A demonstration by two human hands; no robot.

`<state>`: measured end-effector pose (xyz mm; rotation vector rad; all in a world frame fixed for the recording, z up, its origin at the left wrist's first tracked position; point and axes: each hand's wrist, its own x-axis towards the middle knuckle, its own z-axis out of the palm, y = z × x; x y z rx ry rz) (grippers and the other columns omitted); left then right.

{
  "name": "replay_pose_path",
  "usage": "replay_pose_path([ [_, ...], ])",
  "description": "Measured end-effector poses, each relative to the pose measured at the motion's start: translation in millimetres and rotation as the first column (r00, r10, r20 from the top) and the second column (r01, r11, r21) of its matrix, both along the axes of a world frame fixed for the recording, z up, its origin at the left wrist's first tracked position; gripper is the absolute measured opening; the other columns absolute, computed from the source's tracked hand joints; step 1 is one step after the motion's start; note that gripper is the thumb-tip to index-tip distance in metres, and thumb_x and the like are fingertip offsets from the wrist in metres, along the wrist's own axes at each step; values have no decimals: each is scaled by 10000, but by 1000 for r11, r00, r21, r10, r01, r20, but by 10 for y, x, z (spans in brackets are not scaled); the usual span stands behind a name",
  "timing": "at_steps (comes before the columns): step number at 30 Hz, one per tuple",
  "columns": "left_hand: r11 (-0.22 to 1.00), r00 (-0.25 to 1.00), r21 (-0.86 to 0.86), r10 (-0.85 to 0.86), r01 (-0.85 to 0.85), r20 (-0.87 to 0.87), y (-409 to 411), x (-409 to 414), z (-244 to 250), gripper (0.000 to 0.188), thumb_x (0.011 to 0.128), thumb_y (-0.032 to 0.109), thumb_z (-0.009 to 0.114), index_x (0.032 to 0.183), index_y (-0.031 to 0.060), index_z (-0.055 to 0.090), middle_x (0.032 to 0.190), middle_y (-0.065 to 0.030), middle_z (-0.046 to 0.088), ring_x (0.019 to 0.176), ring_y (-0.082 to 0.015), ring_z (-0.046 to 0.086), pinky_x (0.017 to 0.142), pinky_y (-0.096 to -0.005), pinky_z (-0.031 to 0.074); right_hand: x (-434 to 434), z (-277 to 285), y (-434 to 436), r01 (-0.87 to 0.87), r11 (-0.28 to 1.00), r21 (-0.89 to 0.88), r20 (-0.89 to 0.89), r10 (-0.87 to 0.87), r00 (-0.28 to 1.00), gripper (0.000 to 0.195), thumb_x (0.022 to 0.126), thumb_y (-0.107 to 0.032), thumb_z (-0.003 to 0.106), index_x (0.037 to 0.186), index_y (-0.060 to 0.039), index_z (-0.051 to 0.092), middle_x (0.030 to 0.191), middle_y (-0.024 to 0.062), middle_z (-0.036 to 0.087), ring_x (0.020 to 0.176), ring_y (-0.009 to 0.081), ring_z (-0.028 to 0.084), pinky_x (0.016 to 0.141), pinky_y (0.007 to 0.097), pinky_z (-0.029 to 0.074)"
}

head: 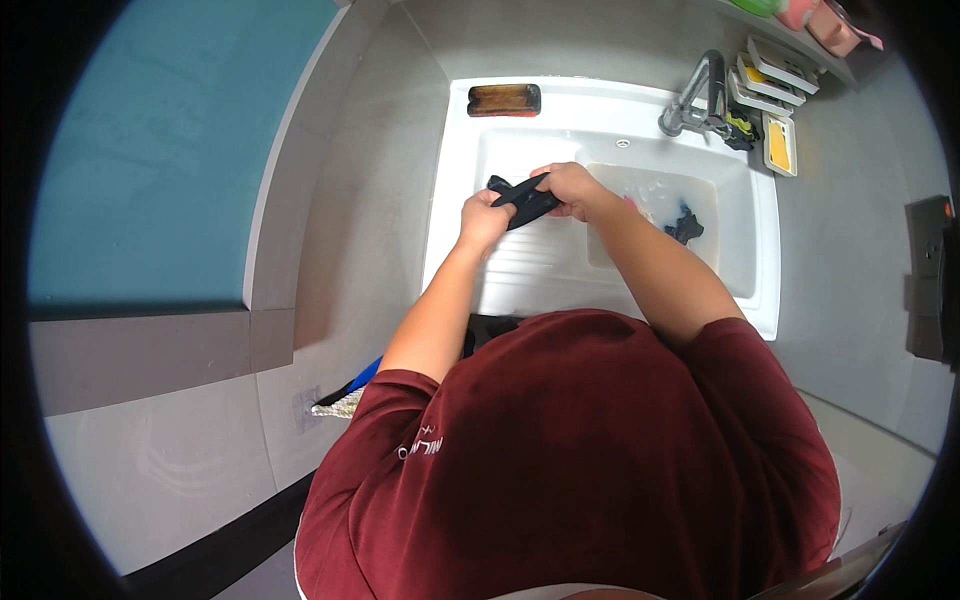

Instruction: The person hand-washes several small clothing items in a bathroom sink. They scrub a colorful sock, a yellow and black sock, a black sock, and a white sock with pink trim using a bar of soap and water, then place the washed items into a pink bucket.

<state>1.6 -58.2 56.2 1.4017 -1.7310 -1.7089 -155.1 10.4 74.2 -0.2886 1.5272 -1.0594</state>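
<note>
A wet black cloth item (528,201) is stretched between my two hands above the ribbed washboard part of a white sink (525,289). My left hand (484,219) grips its lower left end, thumb on top. My right hand (568,191) holds its right end. One dark end of the cloth sticks out beyond my left fingers. In the basin at the right, cloudy water (645,180) holds a dark cloth piece (684,225). Something pink and pale (632,204) lies in the water, partly hidden by my right forearm.
A wooden scrubbing brush (504,100) lies on the sink's back left rim. A chrome faucet (694,105) stands at the back right, beside a black and yellow cloth (741,131), a soap dish with a yellow bar (780,145) and stacked trays (772,75). A shelf (795,37) hangs above.
</note>
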Motion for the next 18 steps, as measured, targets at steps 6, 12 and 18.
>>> replay_pose_path([
  [6,980,956,-165,-63,114,286,-210,42,-215,331,843,43,493,1164,-19,543,870,-122,622,775,-201,597,686,-299,485,163,156,-13,-307,938,-160,-437,211,874,278,695,-109,661,970,-86,622,826,97,627,725,192,604,653,321,486],
  [12,809,883,587,265,15,-388,-70,-58,51,290,896,19,375,1139,-80,498,1052,-175,603,916,-267,607,813,-369,515,98,-225,-83,-188,964,188,-827,259,499,195,745,-154,598,866,-10,652,792,209,643,755,306,639,706,399,509],
  [18,628,612,771,571,103,-547,33,37,247,336,915,237,418,1056,-30,566,1072,-162,613,986,-295,592,918,-408,465,113,-30,-187,-172,969,180,-102,192,976,219,793,-173,655,956,-28,644,906,130,641,822,252,635,695,381,516],
])
